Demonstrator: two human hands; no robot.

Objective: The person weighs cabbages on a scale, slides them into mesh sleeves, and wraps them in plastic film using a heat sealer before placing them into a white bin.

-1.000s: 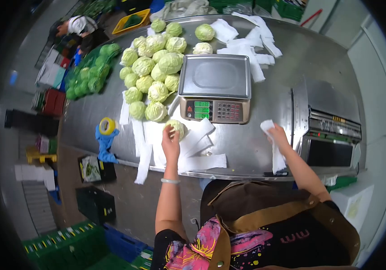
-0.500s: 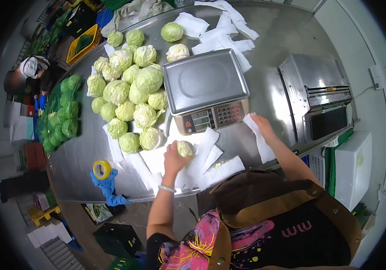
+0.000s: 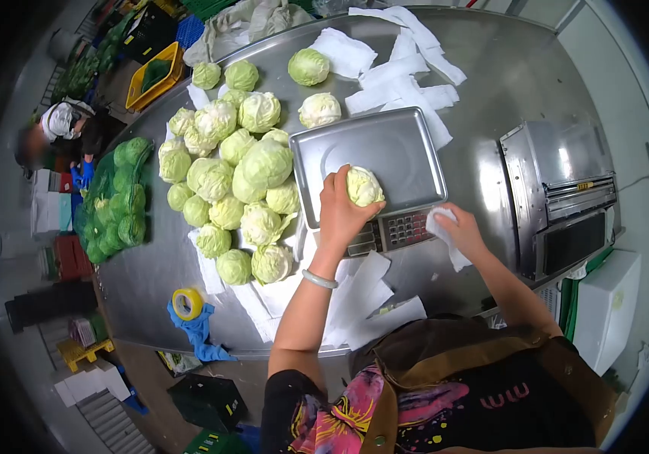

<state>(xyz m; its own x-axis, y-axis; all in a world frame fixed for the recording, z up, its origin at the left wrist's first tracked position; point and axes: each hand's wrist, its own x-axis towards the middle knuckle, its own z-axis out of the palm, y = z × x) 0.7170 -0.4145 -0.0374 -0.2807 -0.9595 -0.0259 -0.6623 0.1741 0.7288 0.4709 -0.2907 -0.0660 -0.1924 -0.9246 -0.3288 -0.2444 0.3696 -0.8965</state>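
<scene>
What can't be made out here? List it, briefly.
Head view only:
- Readout of the scale: partly behind the left hand gripping the cabbage; digits too small.
- Most of the white sheet: bunched in the right hand.
- The person at left: blurred, small.

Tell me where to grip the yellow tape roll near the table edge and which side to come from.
Grip the yellow tape roll across its ring from above: one finger in the open core, thumb on the outer rim. It lies nearly flat, hole up, on the blue cloth, with bare steel table beside it.
</scene>
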